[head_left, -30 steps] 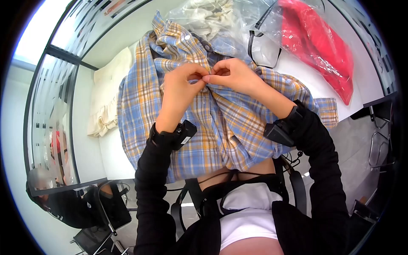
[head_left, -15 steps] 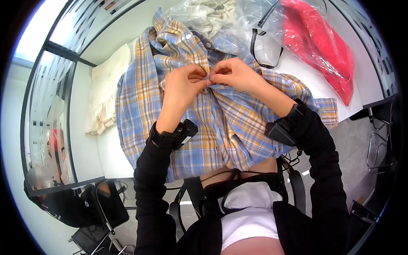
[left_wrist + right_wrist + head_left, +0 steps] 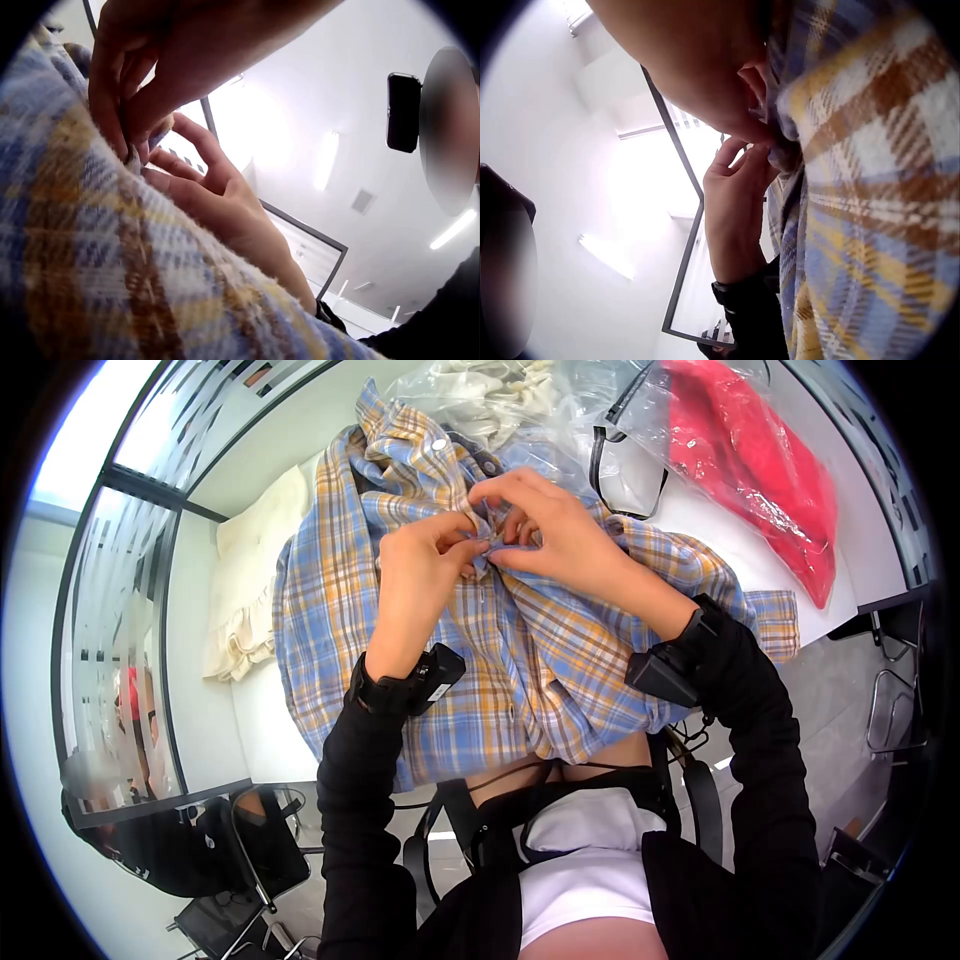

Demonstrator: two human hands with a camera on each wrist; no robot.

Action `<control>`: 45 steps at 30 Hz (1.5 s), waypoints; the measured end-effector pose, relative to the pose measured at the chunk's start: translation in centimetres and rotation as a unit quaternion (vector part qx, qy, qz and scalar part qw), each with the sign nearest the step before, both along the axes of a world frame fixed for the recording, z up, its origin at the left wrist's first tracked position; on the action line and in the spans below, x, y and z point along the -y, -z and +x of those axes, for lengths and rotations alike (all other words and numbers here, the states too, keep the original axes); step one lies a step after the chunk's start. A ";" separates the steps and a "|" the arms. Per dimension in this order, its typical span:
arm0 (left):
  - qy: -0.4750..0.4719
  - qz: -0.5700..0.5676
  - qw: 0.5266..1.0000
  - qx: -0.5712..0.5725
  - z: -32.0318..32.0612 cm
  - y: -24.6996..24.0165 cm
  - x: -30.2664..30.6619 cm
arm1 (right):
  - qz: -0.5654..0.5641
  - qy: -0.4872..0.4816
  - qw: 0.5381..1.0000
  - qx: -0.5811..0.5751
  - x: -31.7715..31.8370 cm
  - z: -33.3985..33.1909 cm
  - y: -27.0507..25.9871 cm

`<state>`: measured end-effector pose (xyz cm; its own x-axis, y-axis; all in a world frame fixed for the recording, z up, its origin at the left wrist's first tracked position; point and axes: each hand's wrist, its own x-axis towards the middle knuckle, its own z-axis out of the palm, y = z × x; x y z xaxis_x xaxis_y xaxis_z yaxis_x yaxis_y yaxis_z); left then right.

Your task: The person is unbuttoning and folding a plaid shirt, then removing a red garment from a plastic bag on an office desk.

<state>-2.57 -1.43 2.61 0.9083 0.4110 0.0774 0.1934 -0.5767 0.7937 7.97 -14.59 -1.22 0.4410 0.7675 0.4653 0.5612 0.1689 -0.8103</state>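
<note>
A blue, yellow and white plaid button-up shirt [image 3: 450,700] lies spread across the table edge and over the lap. At the middle of its front, my left hand [image 3: 422,565] pinches the shirt's edge between thumb and fingers. Facing it, my right hand [image 3: 560,535] has its fingers curved about the same edge, with the index raised and arched away from the thumb. Both thumbs nearly meet at the placket. In the left wrist view, the right hand [image 3: 232,202] has fabric at its index fingertip. The fingertips partly hide the spot being worked.
Folded cream cloth [image 3: 255,575] lies left of the shirt on the white table [image 3: 275,735]. Behind are a clear plastic bag [image 3: 490,400] with pale cloth and a bagged red garment [image 3: 750,480]. A black strap [image 3: 598,470] lies between shirt and red garment. Glass partitions enclose the table.
My right hand has loosened from a tight thumb-and-index pinch, its index lifting up and left over the placket. The left hand has shifted slightly left, still pinching. The shirt lies nearly as before.
</note>
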 end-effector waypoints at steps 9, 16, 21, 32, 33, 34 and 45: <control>0.018 -0.014 0.997 0.078 0.0 0.7 -0.4 | 0.019 0.020 0.979 0.200 -0.1 -0.1 -0.7; 0.020 -0.021 0.997 0.077 -0.1 -0.3 0.5 | -0.011 0.052 0.980 0.194 0.5 0.8 -0.9; 0.040 0.048 0.989 0.133 -0.2 0.1 0.2 | 0.040 0.079 0.979 0.182 -0.1 1.1 -0.1; 0.029 0.172 0.974 0.148 -0.5 -0.5 1.3 | -0.017 0.121 0.971 0.207 0.4 0.2 -1.2; 0.036 0.175 0.972 0.155 -0.5 -0.5 1.3 | 0.001 0.118 0.974 0.194 0.3 0.4 -1.0; 0.039 0.171 0.970 0.166 -0.4 -0.4 1.2 | 0.019 0.116 0.976 0.182 0.3 0.4 -0.9; 0.113 0.202 0.956 0.178 0.0 0.0 0.1 | 0.007 0.055 0.977 0.208 0.4 1.1 -0.8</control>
<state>-2.60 -1.54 2.60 0.8574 0.0779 0.5088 -0.2133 -0.8459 0.4889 9.11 -15.01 -0.44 0.2909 0.7184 0.6318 0.8563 0.0990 -0.5069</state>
